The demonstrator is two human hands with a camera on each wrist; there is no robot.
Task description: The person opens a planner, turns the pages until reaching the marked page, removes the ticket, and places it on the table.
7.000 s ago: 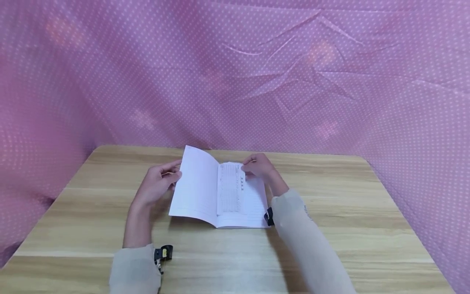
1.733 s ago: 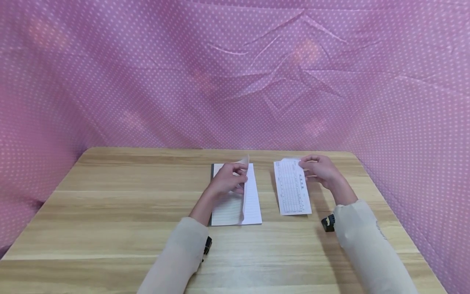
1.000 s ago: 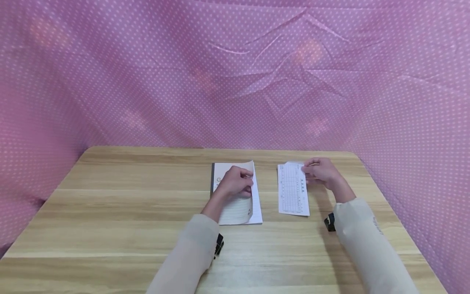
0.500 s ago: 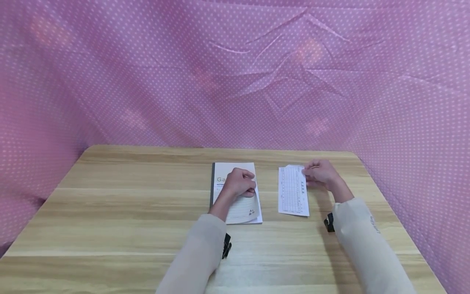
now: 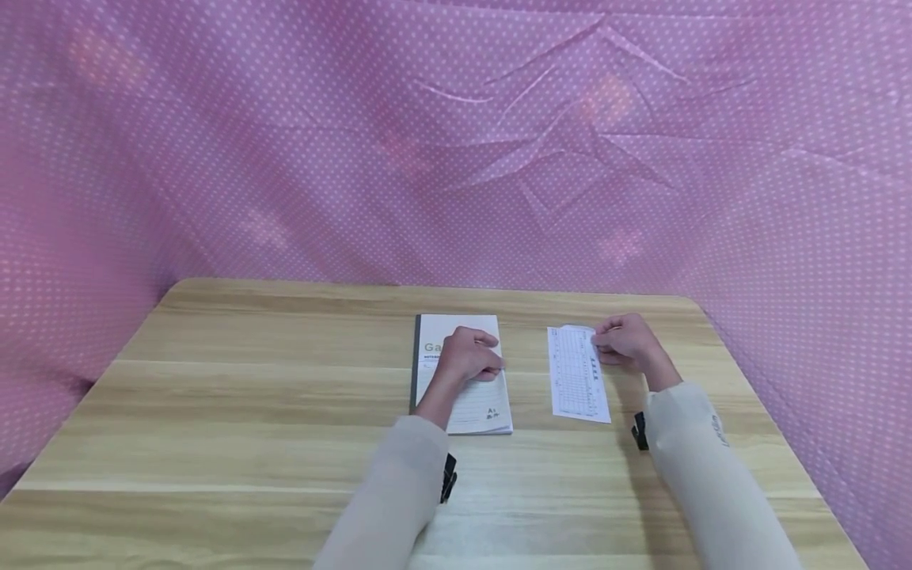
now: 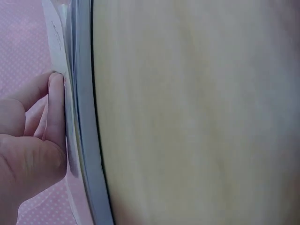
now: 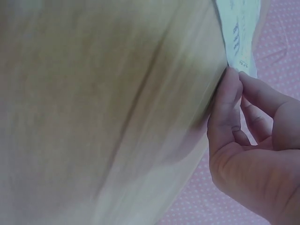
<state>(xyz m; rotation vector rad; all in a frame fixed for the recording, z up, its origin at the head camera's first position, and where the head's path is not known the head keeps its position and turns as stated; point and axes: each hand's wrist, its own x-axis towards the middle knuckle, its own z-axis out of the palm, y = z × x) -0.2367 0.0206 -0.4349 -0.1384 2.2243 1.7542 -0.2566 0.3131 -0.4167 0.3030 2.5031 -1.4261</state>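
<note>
A notebook (image 5: 466, 412) with a pale cover, gold lettering and a dark spine lies on the table, its cover down over the pages. My left hand (image 5: 470, 354) reaches across it and pinches the cover's right edge. Seen by the left wrist camera, thumb and fingertip meet at the cover (image 6: 57, 42). To the right, my right hand (image 5: 625, 339) pinches the upper right corner of a printed paper form (image 5: 573, 380) with a grid. A second paper layer peeks out above the form. In the right wrist view, the form (image 7: 239, 28) sits between thumb and finger.
The wooden table (image 5: 249, 412) extends around both things. Pink dotted cloth (image 5: 456, 158) hangs behind it and at both sides. Dark wrist devices (image 5: 449, 477) sit at the sleeve cuffs.
The form has come out from inside the open notebook to the table's right. My left hand has swung the cover rightward and down over the pages. The form has lowered slightly.
</note>
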